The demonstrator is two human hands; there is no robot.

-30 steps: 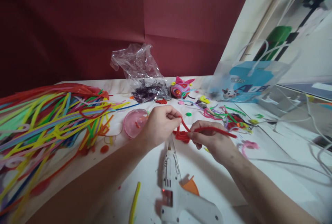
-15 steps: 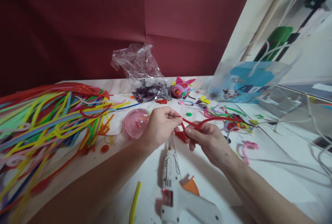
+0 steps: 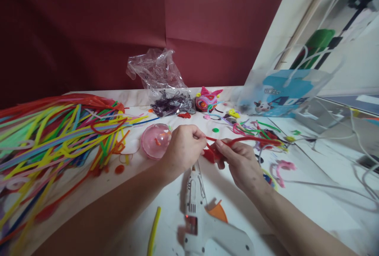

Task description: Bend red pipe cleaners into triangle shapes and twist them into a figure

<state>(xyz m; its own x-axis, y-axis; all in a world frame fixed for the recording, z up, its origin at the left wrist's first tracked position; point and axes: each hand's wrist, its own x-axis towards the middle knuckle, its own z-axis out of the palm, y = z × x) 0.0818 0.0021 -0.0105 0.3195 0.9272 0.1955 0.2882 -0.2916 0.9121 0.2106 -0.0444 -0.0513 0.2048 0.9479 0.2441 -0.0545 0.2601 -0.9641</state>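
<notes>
A red pipe cleaner (image 3: pixel 251 139) runs between my two hands, its free end sticking out to the right. My left hand (image 3: pixel 187 142) pinches one end of it with thumb and fingertips. Thumb and fingers of my right hand (image 3: pixel 233 155) are closed on the middle, where a red folded piece (image 3: pixel 211 155) hangs below the strand. Whether that piece is part of the same pipe cleaner, I cannot tell. Just below my hands lies a white glue gun (image 3: pixel 194 204) with a red light lit, its nozzle pointing away. A pink bowl (image 3: pixel 154 141) stands left of my left hand.
A large heap of coloured pipe cleaners (image 3: pixel 68 133) covers the left side. At the back are a clear plastic bag (image 3: pixel 170 98), a pink horned figure (image 3: pixel 206 100) and a blue-white carrier bag (image 3: pixel 284 94). White cables (image 3: pixel 359 145) cross the right. A yellow stick (image 3: pixel 154 228) lies in front.
My right hand has shifted slightly, and the pipe cleaner's free end now reaches further right and lies flatter. My left hand stays in nearly the same place.
</notes>
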